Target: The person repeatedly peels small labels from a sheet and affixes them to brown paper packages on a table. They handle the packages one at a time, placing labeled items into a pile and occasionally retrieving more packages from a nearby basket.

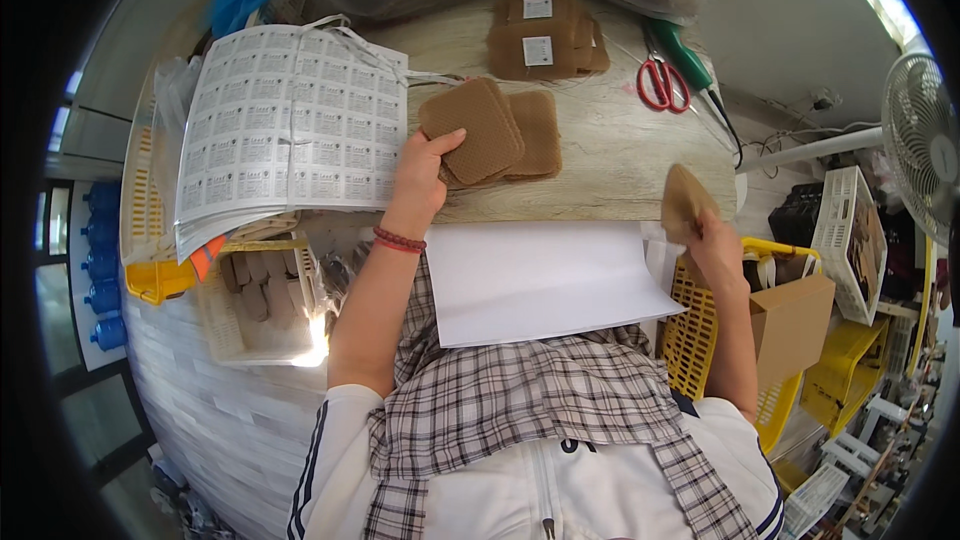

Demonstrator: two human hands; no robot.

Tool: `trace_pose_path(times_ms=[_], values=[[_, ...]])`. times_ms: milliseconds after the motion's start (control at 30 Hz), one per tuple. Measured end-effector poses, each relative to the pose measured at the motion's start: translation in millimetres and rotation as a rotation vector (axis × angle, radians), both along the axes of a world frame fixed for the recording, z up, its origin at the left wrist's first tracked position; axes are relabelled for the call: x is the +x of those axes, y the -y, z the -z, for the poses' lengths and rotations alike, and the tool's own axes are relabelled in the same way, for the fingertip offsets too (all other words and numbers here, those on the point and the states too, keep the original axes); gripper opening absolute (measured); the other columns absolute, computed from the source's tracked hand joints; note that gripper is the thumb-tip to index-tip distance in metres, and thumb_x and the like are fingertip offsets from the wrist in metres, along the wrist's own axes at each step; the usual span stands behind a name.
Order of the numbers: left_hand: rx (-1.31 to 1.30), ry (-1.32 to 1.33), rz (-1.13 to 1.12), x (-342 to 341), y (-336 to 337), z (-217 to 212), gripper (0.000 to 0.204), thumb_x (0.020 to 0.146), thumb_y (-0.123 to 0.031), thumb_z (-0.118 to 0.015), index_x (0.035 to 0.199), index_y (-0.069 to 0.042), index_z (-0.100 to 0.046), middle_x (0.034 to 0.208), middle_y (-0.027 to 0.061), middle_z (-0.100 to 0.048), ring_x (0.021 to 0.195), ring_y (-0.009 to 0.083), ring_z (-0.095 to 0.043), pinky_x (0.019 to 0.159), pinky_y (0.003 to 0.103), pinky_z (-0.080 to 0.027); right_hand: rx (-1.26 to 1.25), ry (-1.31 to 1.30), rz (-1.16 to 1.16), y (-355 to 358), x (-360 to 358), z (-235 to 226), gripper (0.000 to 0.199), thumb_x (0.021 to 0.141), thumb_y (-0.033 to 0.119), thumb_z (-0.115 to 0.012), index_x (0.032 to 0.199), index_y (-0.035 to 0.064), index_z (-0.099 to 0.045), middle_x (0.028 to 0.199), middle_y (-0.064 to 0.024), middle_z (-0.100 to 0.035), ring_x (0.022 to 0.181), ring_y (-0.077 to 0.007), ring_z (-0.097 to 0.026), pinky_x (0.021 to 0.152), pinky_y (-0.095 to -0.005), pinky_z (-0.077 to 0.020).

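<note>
My left hand [420, 172], with a red bead bracelet on its wrist, grips a small stack of brown textured squares [473, 130] with rounded corners. The thumb lies on top and the other fingers are hidden beneath. Partly behind that stack, more brown squares [540, 135] lie on the table. Off to the right, my right hand [717, 248] pinches a brown piece [686, 202] of the same colour, tilted, beyond the table's right front corner. A white sheet of paper [545, 280] lies across my lap, between my forearms.
Printed label sheets [290, 120] lie at the left. Labelled brown squares [545, 35], red scissors [663, 87] and a green-handled corded tool [680, 55] lie toward the back. Yellow baskets [690, 320] and a cardboard box [795, 325] stand right; a white basket [235, 325] stands lower left.
</note>
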State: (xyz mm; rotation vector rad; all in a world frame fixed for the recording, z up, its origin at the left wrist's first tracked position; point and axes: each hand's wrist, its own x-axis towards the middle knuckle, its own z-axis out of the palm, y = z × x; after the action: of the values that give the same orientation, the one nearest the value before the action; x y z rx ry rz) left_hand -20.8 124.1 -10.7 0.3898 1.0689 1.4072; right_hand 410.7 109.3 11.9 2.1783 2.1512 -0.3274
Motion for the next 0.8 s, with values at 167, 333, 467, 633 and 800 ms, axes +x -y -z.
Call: trace_pose_path(times_ms=[167, 333, 467, 633, 800], values=[[0.068, 0.029, 0.025, 1, 6, -4, 0.046, 0.089, -0.003, -0.068, 0.132, -0.001, -0.053, 0.126, 0.0076, -0.062, 0.115, 0.0206, -0.057, 0.101, 0.036, -0.046, -0.433, 0.18, -0.237, 26, 25, -24, 0.03, 0.08, 0.024, -0.073, 0.101, 0.0027, -0.068, 0.084, -0.0178, -0.07, 0.083, -0.0364, -0.067, 0.073, -0.0442, -0.0522], [0.119, 0.06, 0.067, 14, 11, -13, 0.049, 0.088, -0.005, -0.07, 0.133, -0.001, -0.052, 0.127, 0.0068, -0.061, 0.116, 0.0197, -0.057, 0.101, 0.035, -0.046, -0.05, -0.596, -0.009, -21, -30, -33, 0.045, 0.093, 0.033, -0.066, 0.125, 0.0014, -0.061, 0.102, -0.014, -0.071, 0.096, -0.0233, -0.068, 0.085, -0.0361, -0.0528], [0.18, 0.098, 0.067, 42, 12, -26, 0.049, 0.089, -0.008, -0.071, 0.134, -0.002, -0.051, 0.127, 0.0062, -0.06, 0.116, 0.0188, -0.057, 0.101, 0.035, -0.047, -0.192, -1.422, -0.012, -51, -144, -42, 0.066, 0.104, 0.046, -0.047, 0.148, -0.0022, -0.037, 0.129, -0.0164, -0.058, 0.121, -0.0225, -0.056, 0.103, -0.0359, -0.0448], [0.356, 0.166, -0.082, 75, 18, -30, 0.052, 0.091, -0.014, -0.071, 0.135, -0.003, -0.047, 0.126, 0.0055, -0.059, 0.116, 0.0174, -0.057, 0.1, 0.033, -0.047, -0.337, -1.829, 0.314, -48, -237, -26, 0.065, 0.101, 0.052, -0.051, 0.143, 0.0016, -0.045, 0.138, -0.0096, -0.055, 0.128, -0.0224, -0.048, 0.112, -0.0368, -0.0341], [0.311, 0.158, -0.179, 83, 21, -15, 0.048, 0.093, -0.016, -0.07, 0.133, -0.004, -0.046, 0.124, 0.0077, -0.059, 0.115, 0.0177, -0.057, 0.098, 0.033, -0.048, -0.434, -1.767, 0.365, -37, -244, -23, 0.056, 0.101, 0.045, -0.055, 0.137, 0.0025, -0.05, 0.133, -0.0091, -0.057, 0.125, -0.0213, -0.05, 0.108, -0.0364, -0.0369]])
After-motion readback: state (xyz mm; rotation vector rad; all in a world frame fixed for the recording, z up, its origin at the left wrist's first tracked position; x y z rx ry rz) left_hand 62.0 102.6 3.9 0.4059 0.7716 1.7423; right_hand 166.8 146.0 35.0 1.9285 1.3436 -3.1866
